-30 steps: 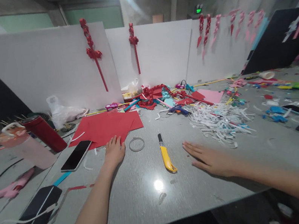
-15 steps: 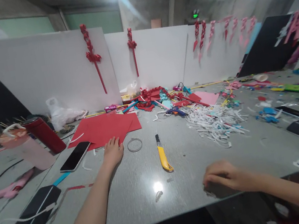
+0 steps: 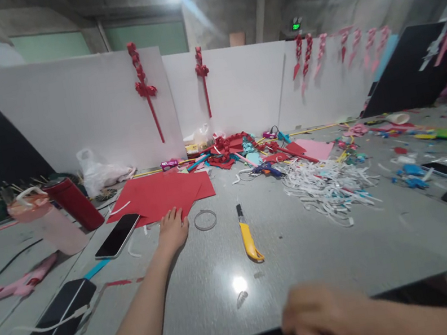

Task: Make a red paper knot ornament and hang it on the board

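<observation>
My left hand lies flat at the lower edge of the red paper sheets, fingers slightly spread and holding nothing. Just right of it is a thin grey ring on the table. A yellow utility knife with a dark blade end lies between my two hands. Blurred by motion, my right hand is over the table's front edge with its fingers curled; whether it holds anything cannot be made out. A small clear scrap lies left of it.
White paper shreds are heaped right of centre. On the left are a phone, a pink bottle, a red flask, a pink glue gun and a dark power bank. Red paper chains hang on the white panel.
My right hand has moved left and nearer to me, off the tabletop and over its front edge. My left hand stays by the red paper. The view has shifted slightly.
</observation>
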The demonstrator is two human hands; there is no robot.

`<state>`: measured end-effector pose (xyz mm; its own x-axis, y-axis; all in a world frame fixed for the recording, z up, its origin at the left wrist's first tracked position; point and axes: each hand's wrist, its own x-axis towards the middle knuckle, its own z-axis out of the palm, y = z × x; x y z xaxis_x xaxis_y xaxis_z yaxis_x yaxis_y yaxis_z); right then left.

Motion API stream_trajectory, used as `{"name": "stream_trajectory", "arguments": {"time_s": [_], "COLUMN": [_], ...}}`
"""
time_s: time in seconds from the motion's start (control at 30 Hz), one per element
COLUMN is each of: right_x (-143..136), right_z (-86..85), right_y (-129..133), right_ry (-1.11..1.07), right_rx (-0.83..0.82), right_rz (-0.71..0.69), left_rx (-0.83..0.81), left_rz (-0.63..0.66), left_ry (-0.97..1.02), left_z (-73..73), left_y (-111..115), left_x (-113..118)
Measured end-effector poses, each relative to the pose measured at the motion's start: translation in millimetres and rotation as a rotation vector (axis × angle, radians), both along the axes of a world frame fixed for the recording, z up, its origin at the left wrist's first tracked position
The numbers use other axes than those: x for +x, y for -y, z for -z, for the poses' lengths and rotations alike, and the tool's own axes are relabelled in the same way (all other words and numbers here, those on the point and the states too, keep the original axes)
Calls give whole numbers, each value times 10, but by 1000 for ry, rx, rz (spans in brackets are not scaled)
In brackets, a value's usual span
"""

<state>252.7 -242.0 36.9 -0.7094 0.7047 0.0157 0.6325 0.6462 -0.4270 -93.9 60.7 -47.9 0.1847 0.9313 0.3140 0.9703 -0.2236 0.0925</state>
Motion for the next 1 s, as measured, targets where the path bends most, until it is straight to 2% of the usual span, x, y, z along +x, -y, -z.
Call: {"name": "stream_trajectory", "arguments": {"time_s": [0.1,0.17,0.23,0.3,0.4,0.5,0.57,0.73,0.87,1.0], "right_x": [-238,-411,-541,-579,-428,-106,143,725,954,927], "right_z": [-89,-50,52,164,255,270,304,530,620,546], "right_y": [-650,-1051,-1318,-1420,-1290,-940,-672,-194,-137,-296], "right_ry": [123,244,294,331,368,303,287,265,252,208], "right_rx": [100,124,148,177,201,175,182,354,426,357], "right_rz": [402,550,567,531,483,400,391,368,403,376], "left_rx": [15,26,33,27,9,-4,-9,9,12,10], "left_rz": [4,4,4,4,2,0,-4,-5,-2,4], "left_ry": [7,17,23,24,22,15,5,-19,-19,-10], "left_z": [12,21,27,26,17,7,5,10,8,14], "left_y": [1,1,2,3,5,0,-7,-21,-19,-24], "left_x": [-5,-6,-5,-3,1,2,0,-3,-6,-17]}}
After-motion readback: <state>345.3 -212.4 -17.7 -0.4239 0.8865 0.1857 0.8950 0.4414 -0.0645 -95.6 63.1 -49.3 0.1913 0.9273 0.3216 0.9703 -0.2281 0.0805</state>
